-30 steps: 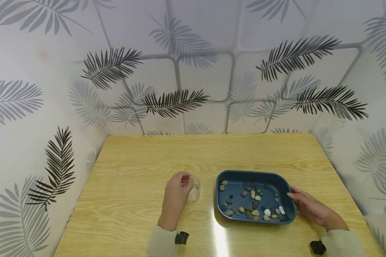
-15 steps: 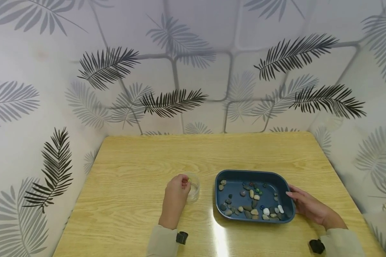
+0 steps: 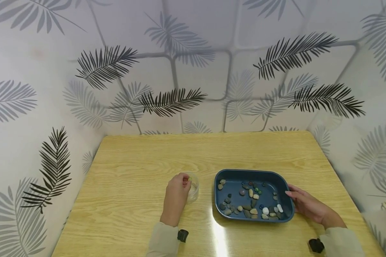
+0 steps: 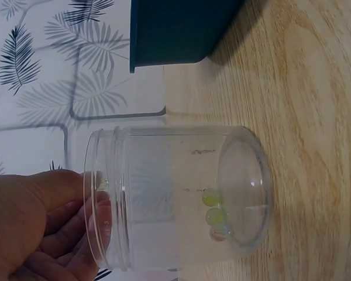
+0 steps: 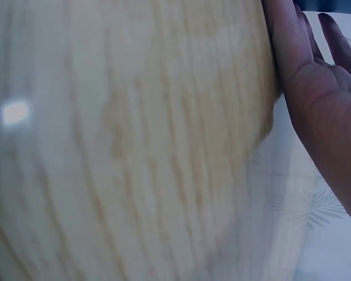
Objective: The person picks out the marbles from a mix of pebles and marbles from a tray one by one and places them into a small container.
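Observation:
My left hand (image 3: pixel 177 192) is at the mouth of a clear plastic jar (image 3: pixel 193 194), its fingertips just inside the rim in the left wrist view. Between thumb and fingers it pinches a small yellow-green marble (image 4: pixel 102 181). Several similar marbles (image 4: pixel 214 216) lie at the jar's bottom. To the right is a dark blue tub (image 3: pixel 254 220) with pebbles and marbles scattered over its floor. My right hand (image 3: pixel 310 205) holds the tub's right end, thumb over the rim and fingers along the outer wall. In the right wrist view the fingertips are partly hidden.
Everything stands on a wood-grain table (image 3: pixel 141 153) with leaf-patterned walls (image 3: pixel 193 78) behind and at both sides. A white pebble (image 3: pixel 265 211) and several brown and grey stones lie along the tub's near side. Light reflects off the table in front.
The head view has shifted slightly. Both hands keep their places, the left at the jar's mouth and the right on the tub.

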Available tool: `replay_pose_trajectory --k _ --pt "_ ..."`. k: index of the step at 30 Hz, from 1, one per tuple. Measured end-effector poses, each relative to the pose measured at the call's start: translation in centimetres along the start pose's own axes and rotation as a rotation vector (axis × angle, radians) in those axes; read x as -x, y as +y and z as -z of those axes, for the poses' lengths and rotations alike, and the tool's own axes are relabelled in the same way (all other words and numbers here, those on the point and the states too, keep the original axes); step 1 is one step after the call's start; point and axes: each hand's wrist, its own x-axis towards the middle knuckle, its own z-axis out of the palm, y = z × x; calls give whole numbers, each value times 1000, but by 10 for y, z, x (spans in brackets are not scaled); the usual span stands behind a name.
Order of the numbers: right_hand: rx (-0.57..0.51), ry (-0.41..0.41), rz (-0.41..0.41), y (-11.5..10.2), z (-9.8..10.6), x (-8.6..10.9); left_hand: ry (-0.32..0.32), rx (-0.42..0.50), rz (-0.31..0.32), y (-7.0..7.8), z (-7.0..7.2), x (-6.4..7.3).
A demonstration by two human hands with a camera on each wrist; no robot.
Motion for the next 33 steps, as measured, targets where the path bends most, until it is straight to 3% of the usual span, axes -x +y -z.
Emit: replay_pose_trajectory --k 19,28,33 --pt "10 -1 14 1 0 0 3 44 1 4 0 -3" --pt "8 14 14 3 1 0 33 40 -91 19 -2 -1" --pt "13 32 12 3 0 -1 -10 31 -116 27 -11 -1"
